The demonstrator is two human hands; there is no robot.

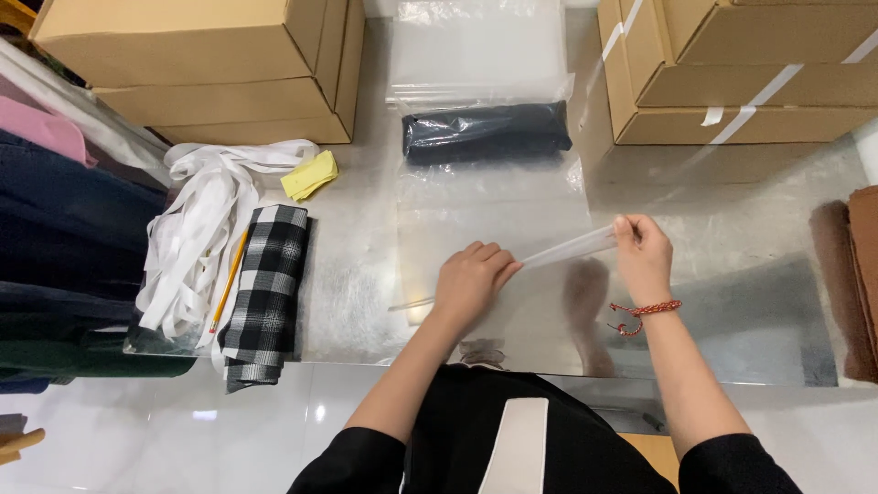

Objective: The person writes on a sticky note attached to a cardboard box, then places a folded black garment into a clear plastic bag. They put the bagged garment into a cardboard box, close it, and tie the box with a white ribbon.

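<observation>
My left hand (471,274) and my right hand (642,252) pinch the two ends of a thin clear plastic strip (569,247), stretched between them just above the shiny metal table (732,210). Under my hands lies a flat clear plastic bag (485,206). A little farther off, a dark folded garment in a clear bag (487,133) lies on the table. A red braided bracelet (645,311) circles my right wrist.
Cardboard boxes (210,64) stand at the back left, and more boxes (741,69) at the back right. A stack of clear bags (477,46) lies between them. White ribbons (197,229), a pencil (229,279), a yellow pad (309,174) and checked cloth (265,288) lie left. Brown cloth (864,274) lies right.
</observation>
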